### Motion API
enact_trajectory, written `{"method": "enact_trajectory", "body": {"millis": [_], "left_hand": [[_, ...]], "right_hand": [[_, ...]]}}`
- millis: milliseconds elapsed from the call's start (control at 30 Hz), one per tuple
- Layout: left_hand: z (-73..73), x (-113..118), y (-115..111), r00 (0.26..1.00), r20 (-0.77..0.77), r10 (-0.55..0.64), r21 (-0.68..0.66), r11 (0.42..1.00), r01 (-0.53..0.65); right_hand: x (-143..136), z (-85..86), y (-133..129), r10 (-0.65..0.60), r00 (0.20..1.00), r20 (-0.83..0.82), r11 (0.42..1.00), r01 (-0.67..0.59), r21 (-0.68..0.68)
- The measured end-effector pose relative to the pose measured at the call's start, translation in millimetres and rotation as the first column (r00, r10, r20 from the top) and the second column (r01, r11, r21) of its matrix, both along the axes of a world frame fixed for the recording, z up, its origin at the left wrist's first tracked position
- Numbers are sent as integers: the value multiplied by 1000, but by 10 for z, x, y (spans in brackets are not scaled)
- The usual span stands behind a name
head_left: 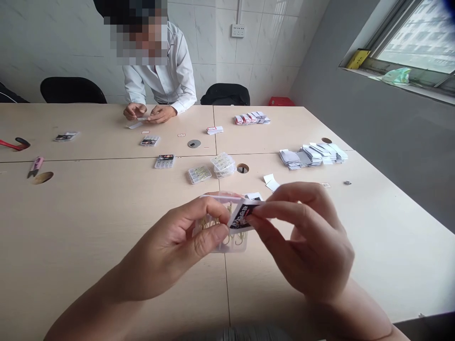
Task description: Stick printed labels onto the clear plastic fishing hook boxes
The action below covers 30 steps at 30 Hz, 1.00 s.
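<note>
My left hand (188, 239) is closed around a clear plastic box of fish hooks (242, 244), its other fingers hidden behind the box. Gold-coloured hooks show through the plastic compartments. In front of the box, my right hand (305, 237) pinches a small black-and-white printed card (240, 215) between thumb and fingertips. The card is tilted, and its left edge meets my left thumb and index finger. Just beyond the box lies another printed card (253, 196), partly hidden.
More hook boxes (199, 174) and a stacked pair (223, 164) lie ahead. Stacks of white cards (313, 155) stand to the right. A box cutter (35, 166) lies left, beside a table hole (43, 178). A co-worker (159, 85) across the table handles a small item.
</note>
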<state>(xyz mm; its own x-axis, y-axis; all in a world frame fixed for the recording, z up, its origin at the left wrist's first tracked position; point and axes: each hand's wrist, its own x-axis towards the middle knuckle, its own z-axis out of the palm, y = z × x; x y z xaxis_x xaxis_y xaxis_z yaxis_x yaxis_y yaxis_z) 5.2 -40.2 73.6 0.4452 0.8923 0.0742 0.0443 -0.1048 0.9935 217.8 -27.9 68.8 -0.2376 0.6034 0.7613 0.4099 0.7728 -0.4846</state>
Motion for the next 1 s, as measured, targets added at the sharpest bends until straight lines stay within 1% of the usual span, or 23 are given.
{"method": "enact_trajectory", "body": {"millis": [67,133,233,333,533,633,700,800,900,1000], "left_hand": [[-11,25,-29,994,-65,85,95,992,-78],[-15,47,-49,986,-88,141,209,971,-120],[-12,65,-54,987,-69,147,342,933,-115],[-14,69,-49,979,-97,181,440,890,-121],[16,156,-10,935,-127,333,516,827,-224],[47,219,24,919,-140,369,560,795,-234],[49,229,27,910,-154,384,584,778,-230],[21,181,-4,903,-175,391,612,762,-212],[-18,92,-50,915,-212,344,641,755,-135],[-48,35,-76,919,-229,321,681,728,-84]], "right_hand": [[-9,16,-26,14,998,53,999,-16,52],[-20,29,-48,79,994,79,996,-82,43],[-34,33,-64,141,986,87,989,-143,20],[-35,26,-69,183,980,80,983,-182,-14],[-5,32,-84,207,973,107,978,-206,-22],[10,44,-88,217,967,132,976,-215,-33],[13,54,-86,216,966,142,976,-211,-46],[10,63,-81,205,966,159,979,-200,-48],[5,63,-82,192,967,168,981,-187,-49],[4,58,-87,180,970,162,984,-174,-49]]}}
